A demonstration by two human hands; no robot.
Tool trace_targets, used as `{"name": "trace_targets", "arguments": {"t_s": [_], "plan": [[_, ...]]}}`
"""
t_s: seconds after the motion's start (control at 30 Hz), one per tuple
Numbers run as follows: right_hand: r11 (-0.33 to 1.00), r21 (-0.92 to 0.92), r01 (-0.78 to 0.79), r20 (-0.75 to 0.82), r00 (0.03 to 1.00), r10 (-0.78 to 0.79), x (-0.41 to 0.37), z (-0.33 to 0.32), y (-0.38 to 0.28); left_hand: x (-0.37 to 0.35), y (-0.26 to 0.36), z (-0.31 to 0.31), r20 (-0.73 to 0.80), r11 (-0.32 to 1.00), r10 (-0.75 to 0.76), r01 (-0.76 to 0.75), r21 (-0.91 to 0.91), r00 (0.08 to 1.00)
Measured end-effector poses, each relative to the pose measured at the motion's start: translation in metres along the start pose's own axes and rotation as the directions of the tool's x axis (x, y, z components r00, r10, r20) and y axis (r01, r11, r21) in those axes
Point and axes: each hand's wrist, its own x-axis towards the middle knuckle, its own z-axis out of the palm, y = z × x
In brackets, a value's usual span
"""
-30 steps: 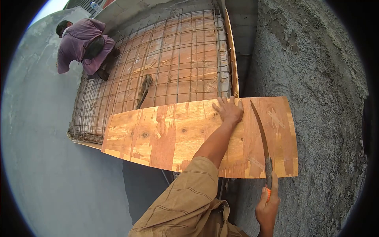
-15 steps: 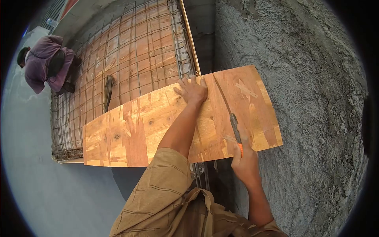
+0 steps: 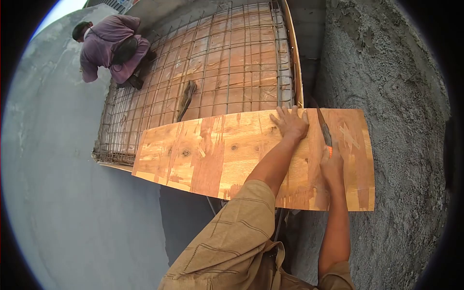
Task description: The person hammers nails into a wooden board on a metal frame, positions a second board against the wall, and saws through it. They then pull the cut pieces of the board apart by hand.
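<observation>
A plywood sheet (image 3: pixel 246 154) with knots and reddish patches lies across the corner of a rebar-lined form. My left hand (image 3: pixel 292 124) presses flat on it near the far edge, fingers spread, the tips reaching that edge. My right hand (image 3: pixel 332 166) is wrapped round the orange handle of a handsaw (image 3: pixel 325 128), to the right of my left hand. The saw's dark blade points away from me and meets the board's far edge. Part of the blade seems to pass below the sheet, out of sight.
A grid of tied rebar (image 3: pixel 217 63) covers the form's reddish floor, with a dark stick-like piece (image 3: pixel 186 99) on it. A person in purple (image 3: pixel 113 48) bends over at the far left. Rough cement wall (image 3: pixel 396 96) rises close on the right; a smooth grey surface (image 3: pixel 63 193) spans the left.
My right hand has pushed the saw forward, away from me, so less blade shows above the board. My left hand keeps its place on the sheet. The whole view has shifted.
</observation>
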Motion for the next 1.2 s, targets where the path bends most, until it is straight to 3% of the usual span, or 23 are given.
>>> {"name": "trace_targets", "arguments": {"t_s": [0.03,0.07,0.13,0.2,0.3,0.37,0.4,0.47,0.5,0.57,0.6,0.67,0.77,0.8,0.87,0.97,1.0,1.1,1.2], "plan": [[0.996,0.039,0.082,-0.037,0.996,-0.081,0.019,0.006,-0.011,0.006,-0.001,-0.006,-0.016,1.0,-0.011,0.011,-0.007,1.0],[0.998,0.04,0.048,-0.02,0.999,-0.047,0.003,0.006,-0.011,0.005,-0.002,-0.008,-0.001,1.0,-0.008,0.008,-0.002,1.0],[1.0,0.005,-0.011,0.005,1.0,0.011,-0.059,-0.02,-0.019,0.0,-0.001,-0.003,0.0,1.0,0.01,-0.01,-0.015,1.0],[0.989,0.143,0.028,-0.029,0.999,-0.024,-0.162,-0.066,-0.049,0.002,-0.004,0.005,-0.033,1.0,0.003,-0.003,-0.013,0.999],[0.996,0.084,0.009,-0.071,0.997,-0.003,-0.197,-0.08,-0.042,-0.001,-0.008,0.009,-0.024,1.0,-0.007,0.007,-0.012,1.0],[0.992,0.124,0.032,-0.057,0.998,-0.025,-0.118,-0.04,-0.026,0.0,-0.003,0.001,-0.004,1.0,0.008,-0.008,-0.014,1.0],[0.994,-0.072,-0.084,0.025,0.996,0.086,-0.065,-0.012,-0.005,-0.001,-0.003,-0.003,0.013,1.0,0.01,-0.01,-0.012,1.0],[1.0,0.012,-0.003,-0.007,1.0,0.003,0.002,0.011,-0.004,0.005,-0.004,0.011,-0.023,1.0,-0.003,0.003,0.003,1.0],[1.0,0.021,0.014,-0.03,0.999,-0.013,-0.001,0.01,-0.004,0.004,-0.001,0.006,-0.015,1.0,-0.001,0.001,0.015,1.0],[0.998,-0.002,-0.067,0.033,0.997,0.067,-0.079,-0.035,-0.026,0.003,-0.001,0.005,0.027,1.0,-0.002,0.002,0.0,1.0],[0.998,0.051,-0.042,-0.019,0.999,0.043,-0.139,-0.056,-0.027,0.001,0.001,-0.001,0.05,1.0,0.003,-0.004,0.01,0.999],[0.994,0.109,0.021,-0.079,0.997,-0.013,-0.184,-0.069,-0.028,0.004,0.0,0.008,0.006,1.0,-0.004,0.004,0.014,1.0],[0.994,0.108,-0.01,-0.057,0.998,0.016,-0.156,-0.051,-0.02,0.0,0.002,0.001,0.024,1.0,0.0,0.0,0.007,1.0],[0.994,0.069,-0.085,0.028,0.996,0.084,-0.102,-0.025,-0.008,-0.002,0.001,0.001,0.025,1.0,-0.008,0.007,0.023,1.0],[1.0,0.016,0.022,-0.07,0.997,-0.021,-0.008,0.022,0.008,-0.001,0.002,0.008,0.02,0.999,-0.02,0.019,0.046,1.0],[0.997,0.012,-0.071,0.021,0.997,0.071,-0.055,-0.016,-0.019,-0.005,-0.001,0.008,0.026,0.998,-0.002,0.001,0.06,1.0],[0.99,0.109,-0.093,0.055,0.995,0.088,-0.103,-0.037,-0.022,-0.002,0.0,0.009,0.018,0.999,0.004,-0.005,0.051,1.0],[0.99,0.13,0.059,-0.036,0.998,-0.054,-0.224,-0.089,-0.039,0.002,0.0,0.001,0.006,1.0,-0.009,0.009,0.024,1.0],[0.989,0.138,-0.059,-0.019,0.998,0.062,-0.157,-0.066,-0.034,-0.003,0.002,-0.001,0.02,1.0,0.016,-0.017,0.025,1.0]]}}
